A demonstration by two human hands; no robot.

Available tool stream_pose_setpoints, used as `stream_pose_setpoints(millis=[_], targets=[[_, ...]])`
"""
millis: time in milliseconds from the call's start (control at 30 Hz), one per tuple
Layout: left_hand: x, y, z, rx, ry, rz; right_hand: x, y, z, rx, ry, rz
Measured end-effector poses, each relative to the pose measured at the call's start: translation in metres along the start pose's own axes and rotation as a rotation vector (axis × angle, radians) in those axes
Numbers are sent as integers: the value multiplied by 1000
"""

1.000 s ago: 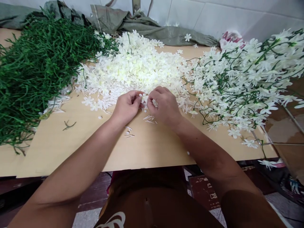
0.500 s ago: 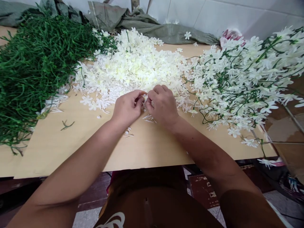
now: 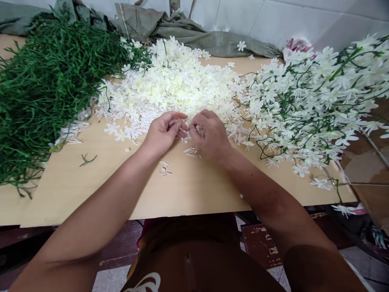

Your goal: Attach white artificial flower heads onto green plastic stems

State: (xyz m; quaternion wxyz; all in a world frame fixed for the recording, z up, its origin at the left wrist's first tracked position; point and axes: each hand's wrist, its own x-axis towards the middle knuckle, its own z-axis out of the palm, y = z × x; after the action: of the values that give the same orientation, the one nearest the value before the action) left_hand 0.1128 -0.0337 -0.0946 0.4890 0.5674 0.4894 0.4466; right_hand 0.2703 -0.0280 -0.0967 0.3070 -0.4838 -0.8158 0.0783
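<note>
My left hand (image 3: 162, 132) and my right hand (image 3: 209, 134) meet almost fingertip to fingertip above the tan board (image 3: 188, 190), at the near edge of a heap of white artificial flowers (image 3: 182, 85). The left thumb presses against curled fingers while the forefinger stretches toward the right hand. The right thumb and forefinger are pinched together. Whatever small thing either hand holds is hidden by the fingers. Thin white stamen pieces (image 3: 192, 152) lie on the board just below my hands.
Green plastic stems (image 3: 60, 77) are piled at the left. Finished-looking white flower sprays on green stems (image 3: 304, 109) spread over the right side. A grey cloth (image 3: 212, 40) runs along the tiled wall. One loose green sprig (image 3: 88, 159) lies front left.
My hands have drawn slightly apart at the fingertips, and the left forefinger has straightened. The small white flower that showed between them is no longer visible there.
</note>
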Motion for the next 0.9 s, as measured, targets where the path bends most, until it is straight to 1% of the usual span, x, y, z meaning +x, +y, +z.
stream_pose_setpoints(millis=[167,400,500,600,767,900], targets=[[1,2,0,-41,18,-72,-1,1,1,58,12,-35],[1,-1,1,-46,76,-98,-2,0,1,66,0,-42],[0,1,0,-108,52,-148,-2,-2,1,34,8,-45],[1,2,-1,-140,41,-168,-2,-5,1,-11,10,-51],[2,1,0,-128,85,-154,-3,-5,1,27,22,-44],[2,3,1,-45,124,-76,-4,-1,0,211,38,-10]])
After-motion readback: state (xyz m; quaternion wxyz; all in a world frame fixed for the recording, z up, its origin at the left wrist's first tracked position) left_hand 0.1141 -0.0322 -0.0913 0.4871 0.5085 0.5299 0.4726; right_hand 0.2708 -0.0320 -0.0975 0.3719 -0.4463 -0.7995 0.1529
